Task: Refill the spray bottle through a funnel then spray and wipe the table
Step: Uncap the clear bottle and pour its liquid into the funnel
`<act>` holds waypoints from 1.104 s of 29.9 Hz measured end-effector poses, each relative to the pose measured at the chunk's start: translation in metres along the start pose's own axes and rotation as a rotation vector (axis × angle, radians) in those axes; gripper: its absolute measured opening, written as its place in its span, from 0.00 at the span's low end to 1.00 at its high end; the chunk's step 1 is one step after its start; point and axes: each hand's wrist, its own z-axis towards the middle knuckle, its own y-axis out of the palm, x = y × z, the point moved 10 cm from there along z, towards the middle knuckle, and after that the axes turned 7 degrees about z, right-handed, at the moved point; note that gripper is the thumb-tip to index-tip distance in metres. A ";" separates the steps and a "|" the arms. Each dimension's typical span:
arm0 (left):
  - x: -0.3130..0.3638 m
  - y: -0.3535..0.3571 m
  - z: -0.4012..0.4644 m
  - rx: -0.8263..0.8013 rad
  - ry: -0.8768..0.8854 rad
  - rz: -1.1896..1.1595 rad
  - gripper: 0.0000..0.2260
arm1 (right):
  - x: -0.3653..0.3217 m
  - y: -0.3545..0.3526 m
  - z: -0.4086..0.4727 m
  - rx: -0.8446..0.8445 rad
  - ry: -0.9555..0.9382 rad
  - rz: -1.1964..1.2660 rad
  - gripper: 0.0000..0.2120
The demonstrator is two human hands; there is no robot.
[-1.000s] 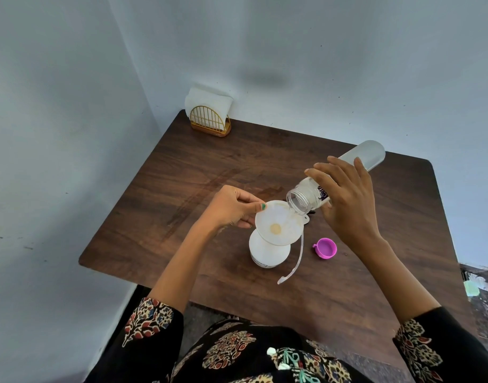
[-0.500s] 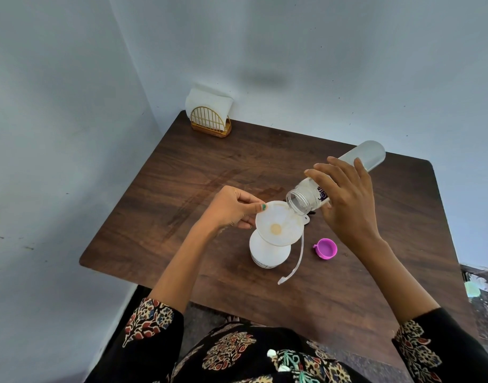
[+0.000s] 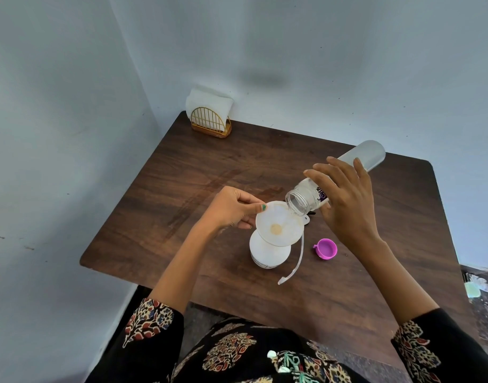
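Note:
A white spray bottle (image 3: 267,254) stands near the middle of the brown table (image 3: 182,189) with a white funnel (image 3: 278,226) set in its neck. My left hand (image 3: 233,207) pinches the funnel's rim at its left side. My right hand (image 3: 345,200) grips a clear water bottle (image 3: 358,158), tilted with its open mouth over the funnel's right edge. The spray head's dip tube (image 3: 295,268) lies on the table right of the spray bottle; the head itself is mostly hidden behind the funnel.
A pink bottle cap (image 3: 326,249) lies on the table right of the spray bottle. A gold wire holder with white napkins (image 3: 209,117) stands in the far left corner against the wall. Walls close in at the left and back.

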 end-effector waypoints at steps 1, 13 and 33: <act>0.000 0.000 0.000 0.002 -0.001 0.004 0.06 | 0.000 0.000 0.000 0.001 -0.001 0.000 0.32; 0.000 0.000 -0.002 0.013 -0.008 0.007 0.06 | -0.001 -0.001 0.000 -0.001 -0.006 -0.005 0.33; 0.000 0.000 -0.004 0.033 0.001 0.014 0.05 | -0.002 -0.006 -0.002 0.023 -0.017 -0.008 0.32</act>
